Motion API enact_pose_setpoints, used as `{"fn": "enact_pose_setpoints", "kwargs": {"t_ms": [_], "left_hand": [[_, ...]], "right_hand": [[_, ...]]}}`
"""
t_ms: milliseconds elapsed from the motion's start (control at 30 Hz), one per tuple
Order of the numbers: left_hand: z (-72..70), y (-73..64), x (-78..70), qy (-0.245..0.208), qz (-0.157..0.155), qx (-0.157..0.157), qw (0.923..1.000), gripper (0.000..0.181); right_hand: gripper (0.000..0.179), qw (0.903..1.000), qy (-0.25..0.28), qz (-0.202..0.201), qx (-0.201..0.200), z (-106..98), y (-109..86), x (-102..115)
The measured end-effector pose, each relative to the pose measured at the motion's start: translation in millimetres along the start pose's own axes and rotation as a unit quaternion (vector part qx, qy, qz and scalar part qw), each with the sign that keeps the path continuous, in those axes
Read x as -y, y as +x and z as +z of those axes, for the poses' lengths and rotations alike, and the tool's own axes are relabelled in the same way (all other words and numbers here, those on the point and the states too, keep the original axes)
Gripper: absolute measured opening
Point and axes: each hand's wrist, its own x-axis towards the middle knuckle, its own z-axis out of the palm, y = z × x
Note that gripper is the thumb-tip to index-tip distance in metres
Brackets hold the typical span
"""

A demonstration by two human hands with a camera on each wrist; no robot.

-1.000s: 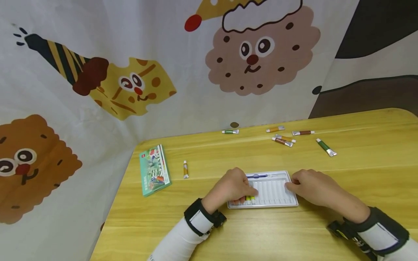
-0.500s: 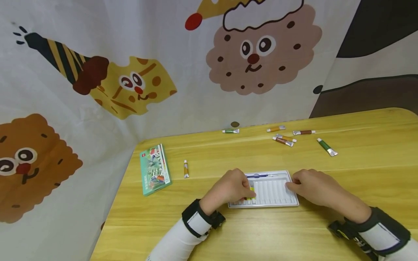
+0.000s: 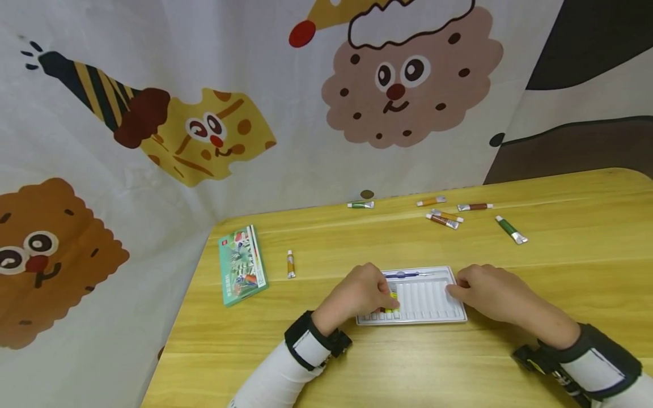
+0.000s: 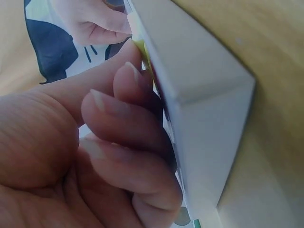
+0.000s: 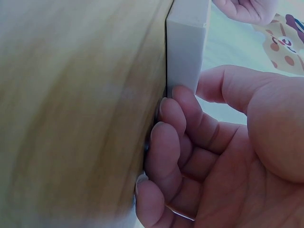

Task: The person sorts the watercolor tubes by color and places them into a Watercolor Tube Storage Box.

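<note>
See flat green box point(image 3: 242, 265) on wooden bench point(image 3: 204, 351), left. Pinches white plastic tray point(image 3: 423, 300), lower middle, with right grip point(image 3: 490, 290). Half-hides small yellow tubes point(image 3: 394, 294) behind bent left grip point(image 3: 357, 292); can't tell if held. Moved thumb point(image 3: 391, 304) slightly left since earlier.

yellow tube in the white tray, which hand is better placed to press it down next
Probably the left hand: it touches the yellow tube, while the right hand grips the right end of the white tray.

Head view looks forward-down; wrist close-ups seemingly share the tray point(image 4: 207, 137).
</note>
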Motion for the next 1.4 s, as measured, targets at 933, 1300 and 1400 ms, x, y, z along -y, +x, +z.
{"fn": "enact_pose_setpoints", "kwargs": {"t_ms": [933,1300,1400], "left_hand": [[3.9,0.6,1.9,0.043,-0.020,-0.031,0.9984,0.043],[-31.3,-14.2,1.1,0.001,0.016,-0.047,0.9987,0.040],[-49.2,-18.5,10.3,0.024,0.003,-0.105,0.9942,0.030]], "right_hand": [[0.028,1.0000,0.000,-0.003,-0.004,-0.5,-0.3,1.8],[0.031,0.9998,-0.007,-0.015,-0.011,-0.2,-1.8,-1.3],[0.033,0.9997,-0.009,-0.020,-0.013,-0.1,-1.2,-1.8]]}}
